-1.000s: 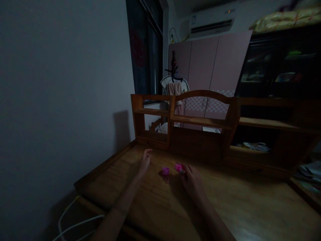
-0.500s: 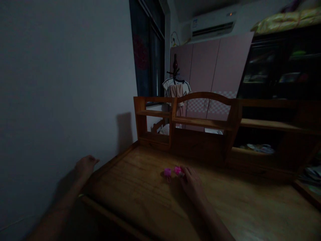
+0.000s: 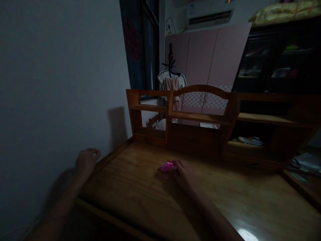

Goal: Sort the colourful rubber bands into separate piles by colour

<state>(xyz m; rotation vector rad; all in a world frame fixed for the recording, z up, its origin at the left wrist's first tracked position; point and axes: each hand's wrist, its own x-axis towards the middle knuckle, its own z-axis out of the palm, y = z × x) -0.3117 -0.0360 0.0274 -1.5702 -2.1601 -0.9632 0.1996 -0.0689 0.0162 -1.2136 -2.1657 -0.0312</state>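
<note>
A small shiny bright-pink object (image 3: pixel 171 164) lies in the fingertips of my right hand (image 3: pixel 184 172), low over the wooden desktop (image 3: pixel 140 180); its kind is too blurred and dark to tell. Right against its left end is a small purple piece (image 3: pixel 164 167) with a thin pink loop hanging from it. Whether the two are joined or merely touching, I cannot tell. My left hand (image 3: pixel 86 162) hovers by the wall at the desk's left edge, thumb and fingers curled together into a ring, with no object visible in them.
A wooden shelf unit (image 3: pixel 193 117) rises along the desk's far side, with crumpled items (image 3: pixel 250 140) in its right compartment. The white wall (image 3: pixel 62 83) bounds the left. Papers (image 3: pixel 307 162) lie at the far right. Beyond stand a pink wardrobe (image 3: pixel 198 60) and a coat stand (image 3: pixel 171 55).
My right hand has brought the pink object left against the purple piece, closing the gap between them. My left hand's fingers have curled a little more. The view has shifted slightly.
</note>
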